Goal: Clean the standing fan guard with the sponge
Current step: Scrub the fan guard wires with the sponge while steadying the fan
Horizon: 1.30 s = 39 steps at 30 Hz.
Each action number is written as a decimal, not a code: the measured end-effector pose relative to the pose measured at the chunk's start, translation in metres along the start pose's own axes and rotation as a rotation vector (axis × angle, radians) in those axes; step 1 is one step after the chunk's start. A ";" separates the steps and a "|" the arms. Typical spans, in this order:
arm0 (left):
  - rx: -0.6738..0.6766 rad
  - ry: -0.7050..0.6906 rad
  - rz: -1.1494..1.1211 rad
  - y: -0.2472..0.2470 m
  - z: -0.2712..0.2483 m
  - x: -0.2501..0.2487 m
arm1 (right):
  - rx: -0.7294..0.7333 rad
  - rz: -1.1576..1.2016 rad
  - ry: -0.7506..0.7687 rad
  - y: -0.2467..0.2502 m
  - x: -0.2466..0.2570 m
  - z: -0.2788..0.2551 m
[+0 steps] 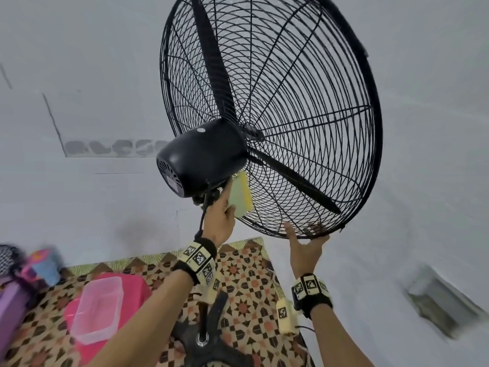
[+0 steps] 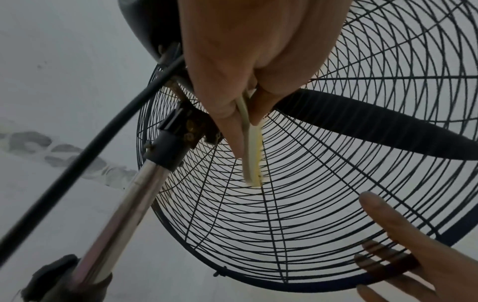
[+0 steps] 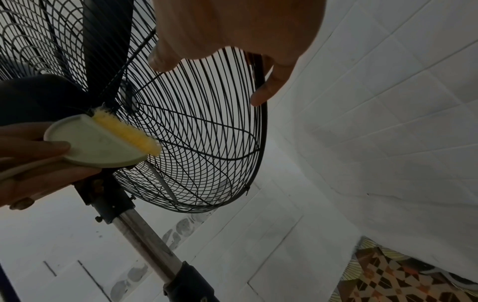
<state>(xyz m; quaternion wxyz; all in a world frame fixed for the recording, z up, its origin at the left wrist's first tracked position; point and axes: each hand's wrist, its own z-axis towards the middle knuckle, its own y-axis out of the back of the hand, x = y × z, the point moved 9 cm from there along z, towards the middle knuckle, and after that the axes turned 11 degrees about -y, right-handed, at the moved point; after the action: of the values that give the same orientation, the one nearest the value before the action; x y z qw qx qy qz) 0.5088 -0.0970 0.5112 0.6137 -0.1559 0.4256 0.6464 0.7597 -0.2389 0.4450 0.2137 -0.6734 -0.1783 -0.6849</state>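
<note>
**Tight by the motor, open to the right**

At frame centre the left hand [image 1: 219,221] was hemmed between motor [image 1: 201,160], pole [image 2: 124,204], cable [image 2: 85,149] and guard [image 1: 304,75]. The sponge [image 1: 240,197] lay against the wires. The right hand [image 1: 307,250] occupied the guard's lower rim. Bare wall [image 1: 436,128] filled the right; boxes [image 1: 98,300] crowded the lower left.

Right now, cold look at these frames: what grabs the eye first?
The big black fan guard fills the upper frame, tilted, blades visible through the wires. The left hand presses a yellow sponge on the guard just below the motor housing; the right hand holds the bottom rim.
</note>
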 end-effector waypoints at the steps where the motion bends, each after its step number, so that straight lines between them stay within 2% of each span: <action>1: 0.049 0.024 0.032 -0.005 0.001 0.005 | -0.002 0.007 0.008 0.001 0.000 -0.001; 4: 0.207 0.103 0.061 -0.017 -0.004 0.017 | -0.010 0.037 0.044 0.001 0.002 -0.003; 5: 0.182 0.108 0.048 -0.014 -0.007 0.014 | -0.011 0.039 0.058 0.001 0.003 -0.005; 8: -0.023 0.049 0.029 0.003 -0.012 -0.003 | -0.003 0.041 0.068 -0.001 0.006 -0.008; 10: -0.092 0.034 0.032 0.004 -0.012 -0.010 | -0.003 0.040 0.057 0.000 0.007 -0.008; 12: -0.050 0.039 0.015 -0.005 -0.014 -0.011 | -0.007 0.034 0.050 0.002 0.008 -0.009; 16: 0.129 0.057 -0.033 -0.011 -0.016 0.001 | -0.026 0.059 0.039 0.002 0.005 -0.011; 17: 0.126 0.054 -0.053 -0.007 -0.016 -0.001 | -0.029 0.063 0.032 0.002 0.003 -0.012; 20: -0.015 0.012 -0.082 0.009 -0.012 -0.012 | -0.016 0.044 0.025 -0.001 0.007 -0.015; 23: -0.077 0.020 0.011 0.006 -0.011 -0.012 | -0.003 0.021 0.033 -0.001 0.011 -0.015; 28: 0.165 0.081 -0.031 -0.027 -0.022 -0.001 | -0.036 -0.032 -0.020 0.006 0.005 -0.014; 30: 0.082 0.081 -0.068 -0.016 -0.024 -0.001 | -0.024 -0.043 -0.037 0.004 0.003 -0.014; 34: -0.210 0.030 -0.097 0.012 -0.020 -0.008 | -0.012 -0.044 -0.055 0.001 -0.002 -0.011; 37: -0.272 0.052 -0.098 0.006 -0.019 -0.008 | -0.016 -0.056 -0.069 0.003 -0.004 -0.007; 39: -0.235 0.067 -0.124 -0.006 -0.022 -0.004 | -0.019 -0.062 -0.062 0.005 -0.004 -0.007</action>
<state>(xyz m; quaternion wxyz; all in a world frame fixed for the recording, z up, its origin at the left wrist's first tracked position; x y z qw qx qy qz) 0.5079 -0.1164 0.4993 0.6154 -0.2742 0.3567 0.6472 0.7565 -0.2465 0.4406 0.1803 -0.6906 -0.1990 -0.6716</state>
